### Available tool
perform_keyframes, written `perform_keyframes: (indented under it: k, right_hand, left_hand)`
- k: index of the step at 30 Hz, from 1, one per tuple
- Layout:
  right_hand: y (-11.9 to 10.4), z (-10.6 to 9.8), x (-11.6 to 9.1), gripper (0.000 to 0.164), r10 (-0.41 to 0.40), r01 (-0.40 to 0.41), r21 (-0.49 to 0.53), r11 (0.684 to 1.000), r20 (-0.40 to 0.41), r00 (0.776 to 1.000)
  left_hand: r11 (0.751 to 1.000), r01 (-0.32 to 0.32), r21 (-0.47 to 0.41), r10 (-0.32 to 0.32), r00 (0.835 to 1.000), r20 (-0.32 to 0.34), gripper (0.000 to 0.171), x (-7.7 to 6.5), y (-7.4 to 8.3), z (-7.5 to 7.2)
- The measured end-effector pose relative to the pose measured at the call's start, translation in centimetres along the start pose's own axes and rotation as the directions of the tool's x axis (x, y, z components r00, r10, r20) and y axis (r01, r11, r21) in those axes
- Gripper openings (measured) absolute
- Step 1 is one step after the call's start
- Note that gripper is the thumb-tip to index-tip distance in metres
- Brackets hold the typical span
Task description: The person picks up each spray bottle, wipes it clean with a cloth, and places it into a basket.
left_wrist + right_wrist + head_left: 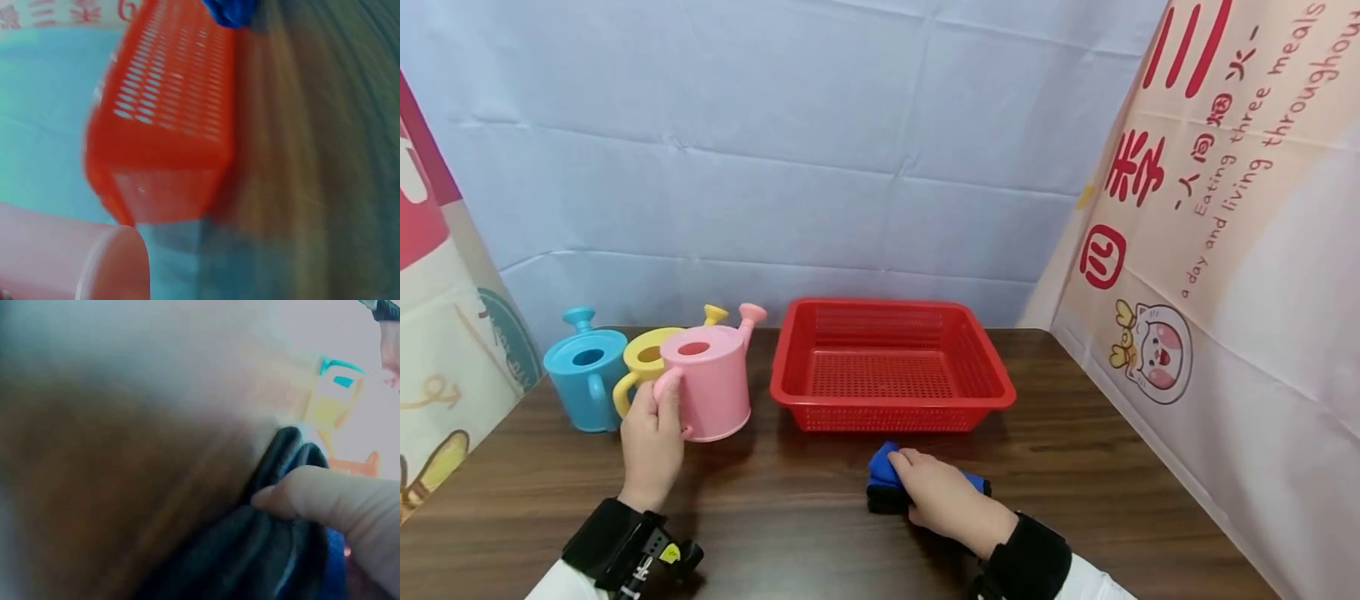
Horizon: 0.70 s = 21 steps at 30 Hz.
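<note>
Left grip (652,446) holds the pink watering can (713,392), right grip (953,502) a cloth (883,477).

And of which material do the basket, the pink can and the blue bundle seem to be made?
The basket: probably moulded plastic, slightly glossy; its walls show regular rows of holes. The pink can: perhaps painted metal, but plastic is possible; smooth, with a soft sheen and a thin rim at the base. The blue bundle: seems matt fabric, as it bends in soft folds.

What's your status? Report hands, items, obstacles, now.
Left hand gripping pink can. Right hand pinching cloth. Basket just beyond cloth, seemingly blocking neither hand.
</note>
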State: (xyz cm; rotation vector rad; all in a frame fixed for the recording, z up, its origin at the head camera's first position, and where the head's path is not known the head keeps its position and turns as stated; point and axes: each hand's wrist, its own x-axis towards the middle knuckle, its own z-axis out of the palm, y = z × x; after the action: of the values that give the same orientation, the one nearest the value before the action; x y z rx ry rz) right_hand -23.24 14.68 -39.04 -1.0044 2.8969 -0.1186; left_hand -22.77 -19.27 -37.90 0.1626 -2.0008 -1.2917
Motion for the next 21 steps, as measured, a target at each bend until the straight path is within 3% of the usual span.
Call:
perform_keyframes:
  k: [2, 5, 8, 11, 13, 14, 17, 21]
  right_hand:
    - [0.3, -0.5, 0.3, 0.057, -0.006, 0.008, 0.058, 0.998, -0.036, 0.999]
    - [-0.1, -1.6, 0.4, 0.052, -0.014, 0.041, 0.229, 0.973, -0.119, 0.993]
    - [-1.4, -3.1, -0.2, 0.061, -0.055, 0.162, 0.447, 0.88, -0.244, 0.968]
    - [-3.3, -4.9, -0.9, 0.076, -0.118, 0.363, 0.544, 0.756, -0.432, 0.894]
    - [-4.7, -5.9, -1.1, 0.079, -0.142, 0.487, 0.532, 0.693, -0.561, 0.815]
    - [-5.3, -6.4, -1.1, 0.078, -0.132, 0.522, 0.517, 0.678, -0.614, 0.778]
    - [-7.0, -7.1, -1.1, 0.08, -0.04, 0.543, 0.512, 0.666, -0.703, 0.71]
    - [-8.2, -6.8, -0.8, 0.094, 0.071, 0.486, 0.509, 0.711, -0.739, 0.67]
  left_hand:
    - [0.995, -0.045, -0.09, 0.044, 0.999, -0.02, 0.031, -0.2, 1.0, -0.5]
    - [0.972, -0.048, -0.229, 0.049, 0.999, -0.003, 0.029, -0.8, 2.9, -0.9]
    - [0.945, -0.008, -0.326, 0.022, 0.999, 0.038, 0.028, -1.8, 5.0, -0.6]
    - [0.916, 0.035, -0.4, 0.0, 0.996, 0.088, 0.029, -2.9, 6.8, 0.3]
    - [0.892, 0.059, -0.448, -0.004, 0.993, 0.122, 0.031, -3.7, 7.8, 1.1]
    - [0.886, 0.056, -0.461, 0.011, 0.99, 0.141, 0.03, -4.0, 8.3, 1.6]
    - [0.887, 0.019, -0.462, 0.066, 0.984, 0.167, 0.025, -5.2, 9.1, 2.8]
    - [0.894, -0.011, -0.447, 0.11, 0.974, 0.196, 0.019, -6.5, 9.7, 4.2]
